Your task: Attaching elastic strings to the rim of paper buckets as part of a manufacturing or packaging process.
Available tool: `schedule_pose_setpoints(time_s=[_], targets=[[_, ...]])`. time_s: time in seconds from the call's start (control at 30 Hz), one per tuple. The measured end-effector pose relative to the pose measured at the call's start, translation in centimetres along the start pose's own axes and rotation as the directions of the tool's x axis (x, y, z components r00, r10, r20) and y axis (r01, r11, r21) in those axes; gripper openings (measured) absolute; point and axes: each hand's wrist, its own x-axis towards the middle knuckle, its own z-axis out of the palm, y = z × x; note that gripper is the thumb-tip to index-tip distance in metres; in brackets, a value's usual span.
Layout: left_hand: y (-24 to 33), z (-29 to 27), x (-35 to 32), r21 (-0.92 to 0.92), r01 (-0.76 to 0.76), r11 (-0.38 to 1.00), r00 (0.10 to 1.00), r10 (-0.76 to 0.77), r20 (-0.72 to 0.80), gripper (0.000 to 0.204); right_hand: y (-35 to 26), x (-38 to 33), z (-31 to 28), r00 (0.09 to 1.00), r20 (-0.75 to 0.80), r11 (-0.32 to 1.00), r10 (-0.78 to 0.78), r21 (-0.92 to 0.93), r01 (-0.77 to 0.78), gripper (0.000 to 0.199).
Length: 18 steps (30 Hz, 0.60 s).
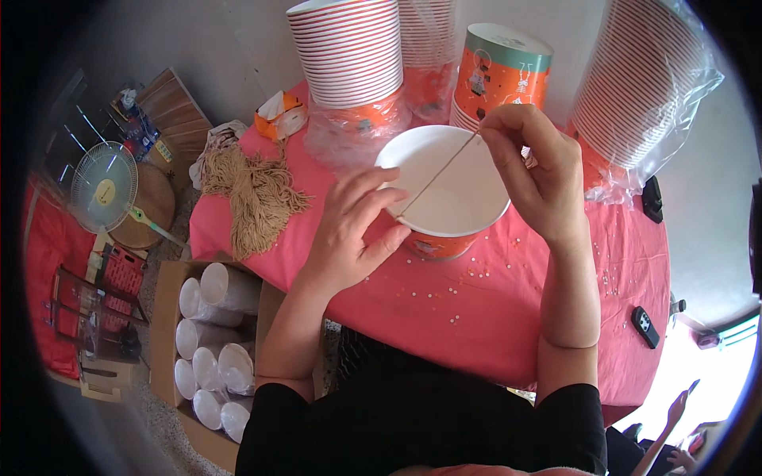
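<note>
Pinching thin tan twine (440,172) with my right hand (546,170); my left hand (349,224) is spread. Probably light, limp: grip its end.

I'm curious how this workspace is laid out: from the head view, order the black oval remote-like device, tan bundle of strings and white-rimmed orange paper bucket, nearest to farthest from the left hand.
1. White-rimmed orange paper bucket: just right of the left hand.
2. Tan bundle of strings: to the hand's left.
3. Black oval remote-like device: far to the right.
</note>
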Motion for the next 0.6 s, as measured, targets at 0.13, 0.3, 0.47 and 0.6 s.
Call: schedule_pose_setpoints(time_s=[0.13,0.3,0.47,0.6], targets=[[-2.0,0.9,-0.2,-0.087,-0.019,0.996,0.999,0.022,0.041,0.023,0.2,0.0,-0.6,0.999,0.023,0.999,0.036,0.014,-0.037,0.009],[-5.5,1.9,-0.3,-0.509,0.197,0.838,0.933,-0.32,-0.166,0.02,0.2,0.3,-1.2,0.988,0.113,0.99,0.101,0.087,-0.111,0.006],[-7.2,3.4,2.2,-0.764,0.24,0.599,0.841,-0.521,-0.145,0.022,0.5,0.2,-0.7,0.959,0.28,0.99,0.038,0.12,-0.074,0.009],[-8.8,4.4,2.5,-0.857,0.245,0.452,0.743,-0.656,-0.133,0.025,0.1,0.2,0.1,0.921,0.389,0.992,0.014,0.107,-0.06,0.042]])
